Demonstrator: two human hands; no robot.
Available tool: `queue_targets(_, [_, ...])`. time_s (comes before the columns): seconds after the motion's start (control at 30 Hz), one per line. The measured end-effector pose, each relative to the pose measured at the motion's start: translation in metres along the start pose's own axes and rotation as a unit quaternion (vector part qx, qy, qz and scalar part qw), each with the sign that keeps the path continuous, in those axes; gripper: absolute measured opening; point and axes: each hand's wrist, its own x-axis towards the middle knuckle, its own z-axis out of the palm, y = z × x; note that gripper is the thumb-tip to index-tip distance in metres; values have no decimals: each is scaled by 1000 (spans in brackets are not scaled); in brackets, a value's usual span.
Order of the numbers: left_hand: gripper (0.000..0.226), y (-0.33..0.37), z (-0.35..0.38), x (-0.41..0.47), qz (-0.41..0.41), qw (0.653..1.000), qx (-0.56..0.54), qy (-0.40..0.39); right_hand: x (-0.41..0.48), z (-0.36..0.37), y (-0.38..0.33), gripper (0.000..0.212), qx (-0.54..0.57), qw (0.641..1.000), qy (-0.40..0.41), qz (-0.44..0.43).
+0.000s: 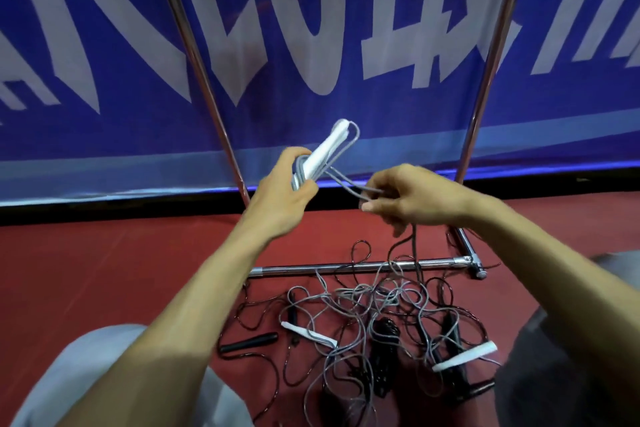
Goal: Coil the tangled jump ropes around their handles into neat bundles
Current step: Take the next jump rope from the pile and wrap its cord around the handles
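The left hand (287, 189) grips white handles (325, 152) with coiled grey rope (341, 180), whose strand the right hand (412, 198) pinches.

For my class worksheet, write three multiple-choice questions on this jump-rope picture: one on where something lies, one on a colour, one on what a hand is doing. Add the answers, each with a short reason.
1. Where does the tangled rope pile lie?
A. On the red floor, by the metal bar
B. On a table
C. Hung on a hook

2. What colour are the handles held in the left hand?
A. Black
B. White
C. Red

3. What is the right hand doing?
A. Resting open
B. Gripping a black handle
C. Pinching the grey rope

Answers: 1 A, the pile rests on the floor beside the bar; 2 B, white handles stick up out of the fist; 3 C, its fingers close on rope running from the bundle.
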Motion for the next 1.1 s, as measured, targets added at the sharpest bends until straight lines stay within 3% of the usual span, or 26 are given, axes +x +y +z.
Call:
queue_targets(0.13, [31,-4,0,-1,19,986,161,-37,-2,2,-4,18,-200,964,52,-165])
queue_targets(0.27, [32,-3,2,-7,41,969,230,-77,-4,-3,-5,21,-214,936,136,-245])
queue_targets(0.4, [51,7,7,-14,97,954,250,-131,-5,-8,-2,17,-171,928,207,-256])
queue_targets(0.5, [43,13,15,-17,98,960,223,-141,-3,-12,-1,12,-138,927,236,-257])
queue_targets(0.57, [36,18,21,-18,92,961,221,-139,-3,-14,-2,14,-130,926,242,-258])
queue_targets(0.67, [52,23,29,-18,79,957,246,-131,-5,-13,-2,28,-133,929,230,-256])
queue_targets(0.73, [53,25,33,-19,83,956,255,-121,-7,-14,-1,45,-130,945,223,-201])
queue_targets(0.83, [43,26,34,-21,109,960,230,-117,-7,-17,2,50,-124,968,195,-98])
queue_targets(0.9, [31,27,32,-22,116,968,185,-128,-4,-18,3,42,-76,982,168,-51])
queue_targets(0.97, [22,28,28,-22,119,973,142,-139,-4,-19,3,35,59,989,138,-14])
queue_targets(1.03, [22,29,21,-21,115,976,100,-156,-5,-21,6,28,240,964,115,18])
queue_targets(1.1, [24,30,16,-18,97,979,31,-174,-4,-23,9,28,348,928,133,26])
